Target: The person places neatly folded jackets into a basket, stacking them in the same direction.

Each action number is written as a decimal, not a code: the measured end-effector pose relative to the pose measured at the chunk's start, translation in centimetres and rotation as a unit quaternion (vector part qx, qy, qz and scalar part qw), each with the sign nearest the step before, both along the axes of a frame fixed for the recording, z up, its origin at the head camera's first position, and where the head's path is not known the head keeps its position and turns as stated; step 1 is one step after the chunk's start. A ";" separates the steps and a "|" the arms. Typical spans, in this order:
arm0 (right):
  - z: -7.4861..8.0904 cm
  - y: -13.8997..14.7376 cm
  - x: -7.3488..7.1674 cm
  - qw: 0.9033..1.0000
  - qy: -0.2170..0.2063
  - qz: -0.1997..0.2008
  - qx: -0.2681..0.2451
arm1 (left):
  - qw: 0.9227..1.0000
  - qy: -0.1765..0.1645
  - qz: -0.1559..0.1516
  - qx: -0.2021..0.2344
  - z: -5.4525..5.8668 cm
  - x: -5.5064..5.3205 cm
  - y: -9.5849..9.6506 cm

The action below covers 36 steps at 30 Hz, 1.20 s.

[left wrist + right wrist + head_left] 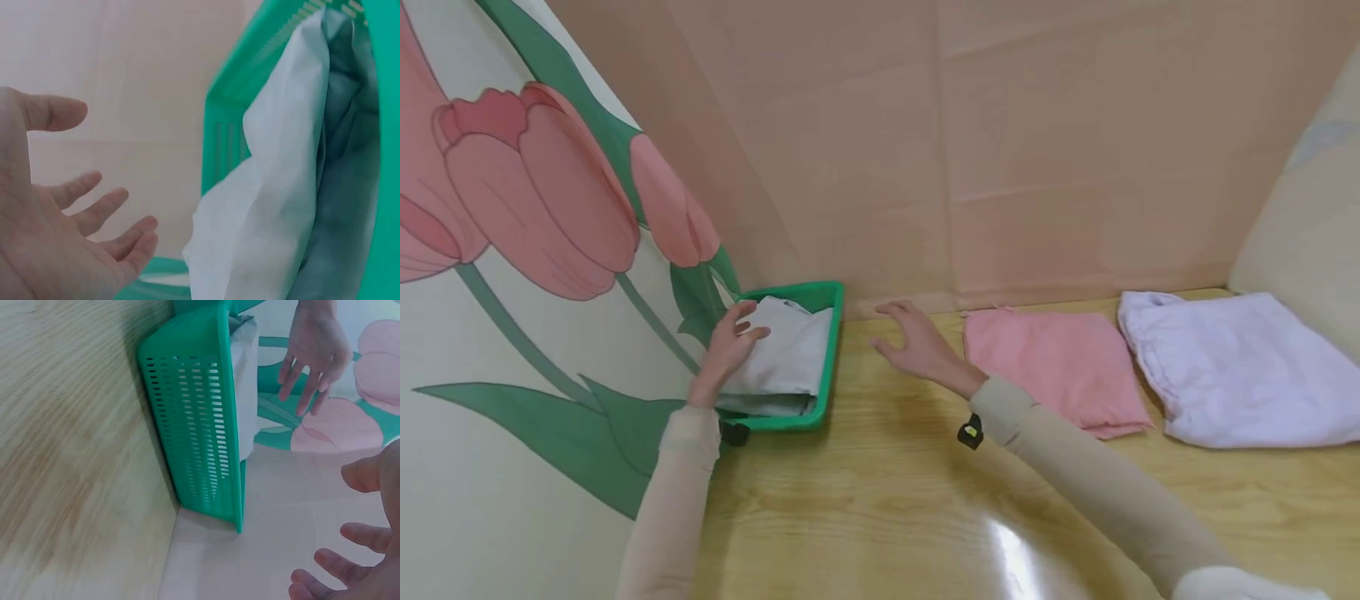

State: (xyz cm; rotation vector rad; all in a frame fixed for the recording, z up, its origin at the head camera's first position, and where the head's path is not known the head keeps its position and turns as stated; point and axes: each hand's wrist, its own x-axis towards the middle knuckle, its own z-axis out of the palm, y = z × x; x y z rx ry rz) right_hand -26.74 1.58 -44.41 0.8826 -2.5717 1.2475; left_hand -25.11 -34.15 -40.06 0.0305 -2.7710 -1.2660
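A green plastic basket (832,358) with slotted sides stands against the left wall and holds a folded light grey cloth (786,346). Over the basket's left part hovers my left hand (730,346), its fingers relaxed and slightly bent, holding nothing. In the left wrist view a gap shows between that hand (75,219) and the grey cloth (275,181). My right hand (917,340) is in the air between the basket and a folded pink cloth (1052,358). Its fingers are spread and loosely bent, and nothing is in them.
Right of the pink cloth lies a folded pale lavender cloth (1255,367). All of this rests on a wood-grain surface (865,500). A beige panel (1000,150) closes off the back, and a tulip-printed wall (542,350) rises at the left.
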 end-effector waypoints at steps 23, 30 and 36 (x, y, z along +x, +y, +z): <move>-1.4 8.1 1.6 0.998 -0.030 -0.055 -0.007 | 0.994 0.049 -0.085 0.045 -2.9 1.2 9.0; -1.8 10.7 1.7 0.997 -0.028 -0.071 -0.022 | 0.992 0.061 -0.096 0.056 -3.4 1.7 11.3; -2.3 13.1 1.8 0.996 -0.023 -0.087 -0.027 | 0.988 0.065 -0.109 0.089 -3.8 1.9 13.2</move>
